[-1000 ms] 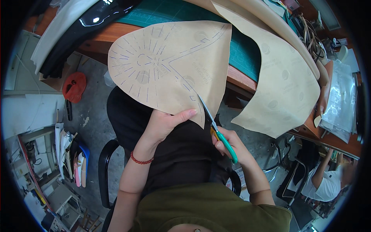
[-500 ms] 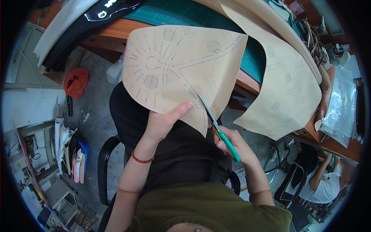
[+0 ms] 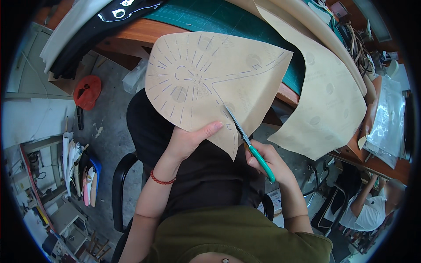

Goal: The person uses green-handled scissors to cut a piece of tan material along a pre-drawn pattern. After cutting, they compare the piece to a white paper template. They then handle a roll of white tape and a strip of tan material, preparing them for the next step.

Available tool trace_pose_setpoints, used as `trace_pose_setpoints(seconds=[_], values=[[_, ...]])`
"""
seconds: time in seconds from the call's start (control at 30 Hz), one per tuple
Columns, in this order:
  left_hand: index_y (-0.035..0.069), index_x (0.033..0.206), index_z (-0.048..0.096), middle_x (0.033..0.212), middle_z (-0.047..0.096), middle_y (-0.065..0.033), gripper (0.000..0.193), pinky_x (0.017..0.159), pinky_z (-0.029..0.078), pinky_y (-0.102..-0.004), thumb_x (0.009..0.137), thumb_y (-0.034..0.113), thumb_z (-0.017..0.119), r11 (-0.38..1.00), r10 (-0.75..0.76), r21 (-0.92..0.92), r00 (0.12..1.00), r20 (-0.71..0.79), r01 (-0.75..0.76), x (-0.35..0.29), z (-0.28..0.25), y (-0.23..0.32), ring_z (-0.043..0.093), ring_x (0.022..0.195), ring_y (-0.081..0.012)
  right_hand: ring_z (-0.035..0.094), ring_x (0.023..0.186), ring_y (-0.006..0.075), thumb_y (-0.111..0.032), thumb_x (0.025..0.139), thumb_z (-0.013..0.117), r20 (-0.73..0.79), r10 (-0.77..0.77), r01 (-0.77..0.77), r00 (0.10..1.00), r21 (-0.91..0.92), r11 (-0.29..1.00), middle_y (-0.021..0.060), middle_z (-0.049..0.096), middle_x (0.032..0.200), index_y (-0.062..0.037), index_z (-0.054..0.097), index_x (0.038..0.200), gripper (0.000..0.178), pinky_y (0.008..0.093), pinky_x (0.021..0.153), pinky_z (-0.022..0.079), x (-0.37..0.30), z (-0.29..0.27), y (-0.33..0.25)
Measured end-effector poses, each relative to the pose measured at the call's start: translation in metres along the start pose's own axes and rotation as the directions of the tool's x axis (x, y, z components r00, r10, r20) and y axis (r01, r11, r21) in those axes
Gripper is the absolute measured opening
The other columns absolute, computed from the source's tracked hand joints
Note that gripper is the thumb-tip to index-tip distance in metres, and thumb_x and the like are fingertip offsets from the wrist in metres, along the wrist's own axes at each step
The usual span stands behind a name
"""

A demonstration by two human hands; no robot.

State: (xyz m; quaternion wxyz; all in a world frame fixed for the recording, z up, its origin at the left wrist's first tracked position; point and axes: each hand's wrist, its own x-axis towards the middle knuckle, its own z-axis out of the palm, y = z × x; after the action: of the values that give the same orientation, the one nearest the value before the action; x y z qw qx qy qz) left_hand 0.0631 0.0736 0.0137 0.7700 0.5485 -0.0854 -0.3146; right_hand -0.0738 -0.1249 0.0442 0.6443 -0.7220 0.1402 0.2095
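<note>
I see the held sheet point(image 3: 215, 83) before the table point(image 3: 131, 36), scissors point(image 3: 259, 160) right of my left hand point(image 3: 189, 139). Behind that sheet, the cutting mat point(image 3: 197, 16) lies on the table; a second sheet point(image 3: 331, 98) lies right.

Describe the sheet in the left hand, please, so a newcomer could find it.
Find the brown table with the green mat. At its near edge, the left hand holds a tan sheet. Blue dashes fan across its rounded end, unlike the other sheet on its right.

Wooden table point(image 3: 140, 33), 1 green cutting mat point(image 3: 206, 17) on top, tan sheet point(image 3: 331, 94) overhanging edge
</note>
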Motion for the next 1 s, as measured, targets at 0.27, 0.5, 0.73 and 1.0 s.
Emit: trace_pose_setpoints(seconds=[0.27, 0.5, 0.73, 1.0], values=[[-0.003, 0.12, 0.055, 0.112, 0.062, -0.0092, 0.042, 0.088, 0.05, -0.0281, 0.083, 0.005, 0.073, 1.0, 0.006, 0.009, 1.0, 0.003, -0.006, -0.001, -0.001, -0.002, 0.06, 0.101, -0.0161, 0.035, 0.055, 0.0125, -0.038, 0.087, 0.068, 0.03, 0.072, -0.072, 0.997, -0.003, 0.997, 0.0042, 0.04, 0.06, -0.0023, 0.05, 0.081, 0.04, 0.0296, 0.051, 0.033, -0.002, -0.001, -0.002], [-0.003, 0.119, 0.056, 0.11, 0.063, -0.0086, 0.04, 0.086, 0.05, -0.0283, 0.083, 0.004, 0.073, 1.0, -0.012, 0.007, 0.999, 0.049, 0.011, -0.005, 0.003, -0.007, 0.06, 0.099, -0.016, 0.036, 0.054, 0.0103, -0.038, 0.084, 0.072, -0.009, -0.013, 0.013, 1.0, 0.022, 1.0, 0.0016, 0.04, 0.057, -0.0037, 0.051, 0.08, 0.04, 0.0278, 0.05, 0.033, 0.005, 0.002, 0.002], [-0.002, 0.115, 0.059, 0.106, 0.065, -0.0075, 0.035, 0.084, 0.05, -0.028, 0.083, 0.005, 0.072, 0.999, -0.049, 0.001, 0.996, 0.069, 0.049, -0.009, 0.003, -0.01, 0.061, 0.096, -0.0152, 0.036, 0.056, 0.0122, -0.038, 0.084, 0.072, 0.007, 0.03, -0.03, 1.0, -0.005, 1.0, 0.0032, 0.041, 0.059, -0.0031, 0.054, 0.083, 0.04, 0.0287, 0.052, 0.034, 0.003, -0.001, 0.001], [-0.002, 0.112, 0.061, 0.104, 0.066, -0.0064, 0.031, 0.083, 0.05, -0.0277, 0.084, 0.005, 0.071, 0.998, -0.059, 0.011, 0.993, 0.104, 0.059, -0.012, 0.006, -0.01, 0.061, 0.095, -0.0144, 0.038, 0.057, 0.0131, -0.038, 0.08, 0.075, -0.012, 0.018, -0.018, 1.0, -0.014, 1.0, 0.0044, 0.044, 0.06, -0.0011, 0.059, 0.087, 0.041, 0.0283, 0.054, 0.037, 0.005, -0.003, -0.002]])
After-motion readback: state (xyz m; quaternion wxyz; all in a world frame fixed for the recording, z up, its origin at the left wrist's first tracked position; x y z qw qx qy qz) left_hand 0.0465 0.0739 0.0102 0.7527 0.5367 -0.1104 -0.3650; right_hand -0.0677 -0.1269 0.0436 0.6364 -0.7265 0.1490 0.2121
